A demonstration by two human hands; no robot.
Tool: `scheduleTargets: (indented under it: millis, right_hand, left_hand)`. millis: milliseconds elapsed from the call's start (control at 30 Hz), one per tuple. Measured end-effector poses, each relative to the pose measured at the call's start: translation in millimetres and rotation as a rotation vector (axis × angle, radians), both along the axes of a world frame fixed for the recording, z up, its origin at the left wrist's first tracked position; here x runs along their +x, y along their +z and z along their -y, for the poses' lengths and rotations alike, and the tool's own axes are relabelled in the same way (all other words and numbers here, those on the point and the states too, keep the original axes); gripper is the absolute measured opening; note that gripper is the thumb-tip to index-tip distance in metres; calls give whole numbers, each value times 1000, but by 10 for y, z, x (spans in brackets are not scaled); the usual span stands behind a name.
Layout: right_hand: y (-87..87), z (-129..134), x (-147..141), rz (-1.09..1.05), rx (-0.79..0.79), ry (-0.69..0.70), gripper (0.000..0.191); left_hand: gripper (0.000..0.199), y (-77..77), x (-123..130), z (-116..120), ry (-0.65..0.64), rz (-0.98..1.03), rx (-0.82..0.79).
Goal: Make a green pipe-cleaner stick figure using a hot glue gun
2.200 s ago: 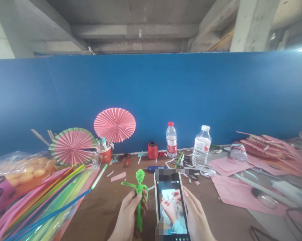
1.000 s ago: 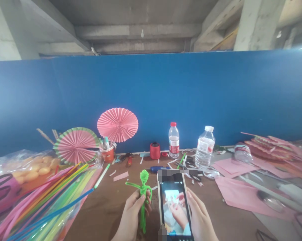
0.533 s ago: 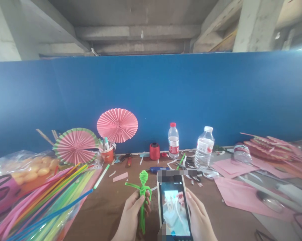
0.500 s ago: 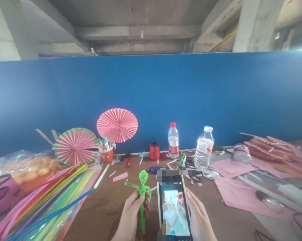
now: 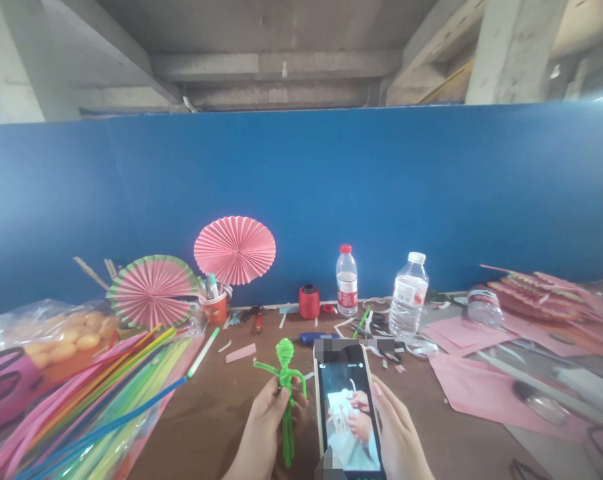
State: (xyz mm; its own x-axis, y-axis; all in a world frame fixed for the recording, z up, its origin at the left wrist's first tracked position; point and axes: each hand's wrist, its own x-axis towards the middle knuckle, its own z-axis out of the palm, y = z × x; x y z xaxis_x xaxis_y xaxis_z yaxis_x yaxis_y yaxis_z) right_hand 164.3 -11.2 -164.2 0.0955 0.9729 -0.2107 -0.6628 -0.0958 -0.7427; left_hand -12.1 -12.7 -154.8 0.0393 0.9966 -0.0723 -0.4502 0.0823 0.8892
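Note:
A bright green figure [image 5: 285,377] of twisted pipe cleaner, with a round head, two arms and long legs, stands upright in my left hand [image 5: 264,427]. The thumb and fingers of that hand pinch it at the waist. My right hand [image 5: 399,433] is closed round the right edge of a phone [image 5: 349,417] with a pale case. Its lit screen shows hands over white and light blue items. The phone is just right of the figure, apart from it. Blurred blocks cover parts of the phone's top and bottom edges.
Colourful pipe cleaners [image 5: 106,400] lie at the left. Behind are a pleated pink fan [image 5: 235,250], a cup of pens [image 5: 214,309], a red spool [image 5: 309,302] and two bottles [image 5: 347,283]. Pink paper [image 5: 491,393] and scraps cover the right. A blue partition [image 5: 301,180] stands behind.
The green figure has turned slightly in my left hand, its arms and legs shifting a little to the right. The picture on the phone screen has changed.

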Motion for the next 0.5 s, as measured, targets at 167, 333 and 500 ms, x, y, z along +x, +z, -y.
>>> scheduleTargets:
  millis: [167,333,500]
  right_hand:
    - [-39,-13,-2,-26,51,53,41]
    - [-146,-36,35,62,59,-74,39]
    - [-137,-34,31,3,32,-19,45]
  left_hand:
    - [19,-89,0,-33,27,-48,-38]
    - [18,-132,2,-50,13,-157,21]
    - [15,-139,33,-46,43,-289,64]
